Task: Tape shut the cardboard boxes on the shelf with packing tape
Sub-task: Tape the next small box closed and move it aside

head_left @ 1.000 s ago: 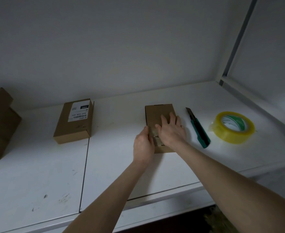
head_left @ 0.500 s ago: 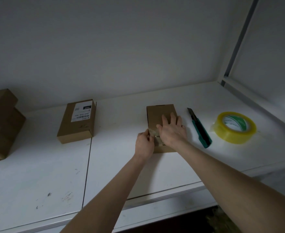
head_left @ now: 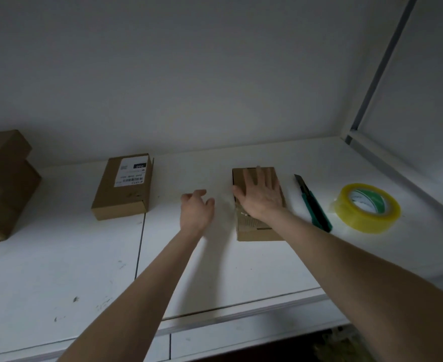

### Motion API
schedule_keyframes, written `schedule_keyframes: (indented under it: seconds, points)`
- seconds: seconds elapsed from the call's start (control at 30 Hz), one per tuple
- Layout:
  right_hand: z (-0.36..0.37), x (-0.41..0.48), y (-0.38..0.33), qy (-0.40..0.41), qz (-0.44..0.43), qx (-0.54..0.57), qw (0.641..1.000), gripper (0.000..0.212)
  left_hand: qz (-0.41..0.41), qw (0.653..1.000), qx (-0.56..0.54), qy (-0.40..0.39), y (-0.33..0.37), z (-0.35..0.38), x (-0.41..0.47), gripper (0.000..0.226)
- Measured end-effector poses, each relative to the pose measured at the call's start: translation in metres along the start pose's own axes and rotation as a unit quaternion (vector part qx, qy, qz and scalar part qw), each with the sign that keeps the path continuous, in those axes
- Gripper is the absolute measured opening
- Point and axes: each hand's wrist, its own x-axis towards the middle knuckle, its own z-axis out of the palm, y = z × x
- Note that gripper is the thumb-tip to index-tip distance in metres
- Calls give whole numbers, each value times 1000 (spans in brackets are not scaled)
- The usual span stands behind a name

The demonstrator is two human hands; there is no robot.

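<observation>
A small brown cardboard box lies flat on the white shelf, with clear tape across its near part. My right hand presses flat on its top, fingers spread and straight. My left hand hovers left of the box, apart from it, fingers loosely curled and holding nothing. A second cardboard box with a white label lies further left. The yellow roll of packing tape lies on the shelf at the right.
A green utility knife lies between the box and the tape roll. Stacked cardboard boxes stand at the far left edge. A grey wall closes the back and a metal post the right.
My left hand has let go of the box's left edge and moved off to the left. My right hand has slid further up the box top and flattened.
</observation>
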Motion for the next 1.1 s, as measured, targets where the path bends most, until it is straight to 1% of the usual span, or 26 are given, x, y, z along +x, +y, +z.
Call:
schedule_keyframes:
  seconds: [0.1,0.17,0.27,0.37,0.5,0.63,0.73,0.87,0.97,1.1]
  points:
    - [16,0,-7,-17,-20,-46,999,77,-4,1000,-9,3,-7,1,7,43]
    - [22,3,-7,-17,-17,-66,998,78,-10,1000,-10,13,-11,2,12,43]
    - [25,4,-6,-18,-12,-79,997,78,-16,1000,-2,2,-14,7,15,43]
    - [24,3,-6,-24,-16,-76,997,76,-10,1000,8,-18,-11,11,12,44]
    - [17,5,-5,-39,-18,-50,998,76,-2,1000,20,-23,-9,11,11,45]
    - [24,5,-6,-14,-15,-84,996,75,-4,999,24,-35,-9,14,12,45]
    - [26,4,-7,-8,-16,-83,996,73,-5,999,29,-43,-5,15,12,45]
    - [22,4,-6,-13,-24,-65,998,76,11,998,34,-43,-1,10,12,45]
    - [24,4,-6,-11,-18,-72,997,77,8,998,40,-45,-3,10,11,44]
    - [22,3,-7,-23,-19,-66,997,77,17,997,31,-62,2,11,4,43]
